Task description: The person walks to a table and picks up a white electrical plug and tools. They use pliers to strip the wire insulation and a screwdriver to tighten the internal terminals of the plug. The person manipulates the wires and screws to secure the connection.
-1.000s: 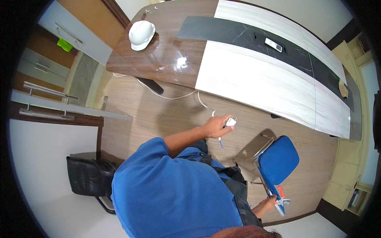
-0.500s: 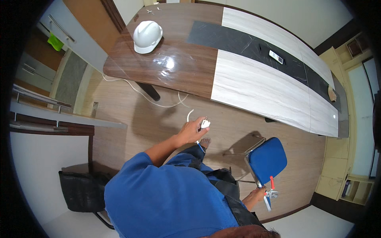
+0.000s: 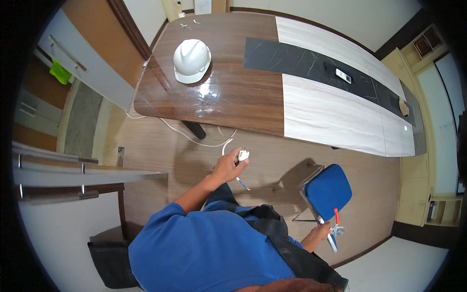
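My left hand [image 3: 227, 168] is in front of me, closed around a white electrical plug [image 3: 243, 155] with its metal prongs pointing away. From beneath that hand sticks a thin blue-and-white rod with a dark tip [image 3: 242, 183], perhaps a small screwdriver. A white cable [image 3: 225, 147] rises behind the fingers, apparently running to the plug. Low on the right, my right hand [image 3: 317, 234] is wrapped around several tools: a red-handled one [image 3: 336, 214], a long silver-and-blue piece [image 3: 332, 243] and a clear or shiny part [image 3: 340, 231]. Their exact kinds are hard to make out.
A blue folding chair [image 3: 328, 191] stands by my right hand. Ahead is a long table [image 3: 253, 107] bearing a white hard hat [image 3: 191, 61] and a phone-like device [image 3: 343, 76]. Loose cord [image 3: 192, 140] trails along the floor. A black chair [image 3: 113, 263] sits behind left.
The view has shifted, so the table appears lower and further right. My left hand has drawn slightly left and turned the plug upright. My right hand still grips its tools.
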{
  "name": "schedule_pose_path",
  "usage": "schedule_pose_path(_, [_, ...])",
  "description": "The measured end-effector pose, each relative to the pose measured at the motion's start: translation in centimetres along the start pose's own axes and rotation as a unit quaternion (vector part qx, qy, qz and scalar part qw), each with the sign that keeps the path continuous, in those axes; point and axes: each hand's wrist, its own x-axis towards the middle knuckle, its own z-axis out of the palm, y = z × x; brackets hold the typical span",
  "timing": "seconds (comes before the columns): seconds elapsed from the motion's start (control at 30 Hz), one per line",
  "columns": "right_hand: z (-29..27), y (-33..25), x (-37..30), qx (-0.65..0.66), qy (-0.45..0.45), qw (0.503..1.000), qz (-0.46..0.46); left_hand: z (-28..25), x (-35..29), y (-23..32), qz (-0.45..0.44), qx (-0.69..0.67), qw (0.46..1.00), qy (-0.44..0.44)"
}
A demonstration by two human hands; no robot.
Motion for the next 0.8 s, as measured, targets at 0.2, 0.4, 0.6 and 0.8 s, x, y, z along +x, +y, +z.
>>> schedule_pose_path(0.2, [4.0, 7.0, -4.8, 0.020, 0.042, 0.999, 0.006, -9.4, 4.9, -5.9, -0.016, -0.043, 0.999, 0.006])
schedule_pose_path(0.4, [4.4, 10.4, -12.1, 0.015, 0.042, 0.998, 0.035, -15.7, 9.8, -8.2, -0.039, -0.071, 0.997, -0.010])
schedule_pose_path(0.6, [0.2, 12.9, -19.0, -0.007, 0.003, 0.999, 0.045, -14.2, 11.7, -10.8, -0.047, -0.132, 0.990, -0.013])
schedule_pose_path(0.8, [-8.2, 20.3, -17.0, -0.082, -0.050, 0.995, -0.033, -13.2, 13.1, -10.7, -0.026, -0.037, 0.998, 0.048])
